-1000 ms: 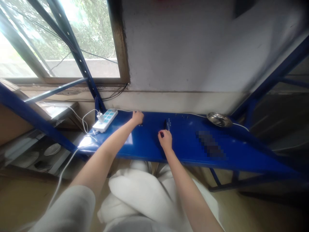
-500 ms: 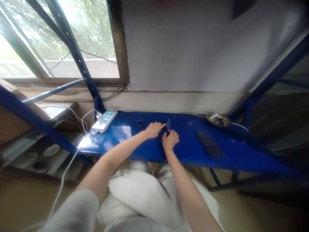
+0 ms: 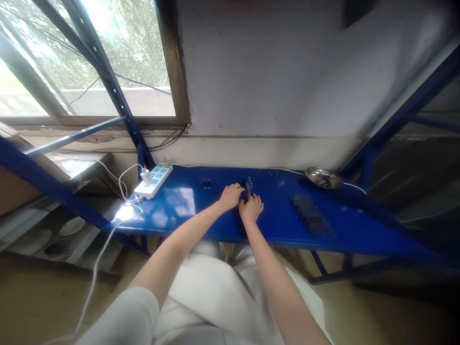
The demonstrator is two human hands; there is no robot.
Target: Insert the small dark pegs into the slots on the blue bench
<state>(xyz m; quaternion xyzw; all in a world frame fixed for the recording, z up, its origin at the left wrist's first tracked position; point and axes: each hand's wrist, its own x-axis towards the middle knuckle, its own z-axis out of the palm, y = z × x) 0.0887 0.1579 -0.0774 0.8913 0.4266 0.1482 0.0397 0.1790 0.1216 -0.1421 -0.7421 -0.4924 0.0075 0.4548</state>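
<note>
Both hands are together over the middle of the blue table (image 3: 280, 225). My left hand (image 3: 231, 196) comes in from the left, its fingers bent against a small dark object (image 3: 244, 184). From the near right side, my right hand (image 3: 252, 208) curls its fingers round the lower part of that same object. The fingers hide much of it, and its kind cannot be made out. Just beyond my right fingertips lies a clear piece with several small rounded bumps (image 3: 249, 182). To the left, two small dark cylinders that look like batteries (image 3: 207, 184) stand side by side.
A white power strip (image 3: 154, 180) with a plugged-in charger and cable sits at the table's left end. At the back right is a shiny metal dish (image 3: 323, 177). A blurred dark patch (image 3: 312, 215) lies right of my hands. Tiny pieces (image 3: 273, 174) lie near the back edge.
My left index finger was stretched out over the dark object and is now drawn back and bent. Both hands have come closer together. The view has shifted slightly.
</note>
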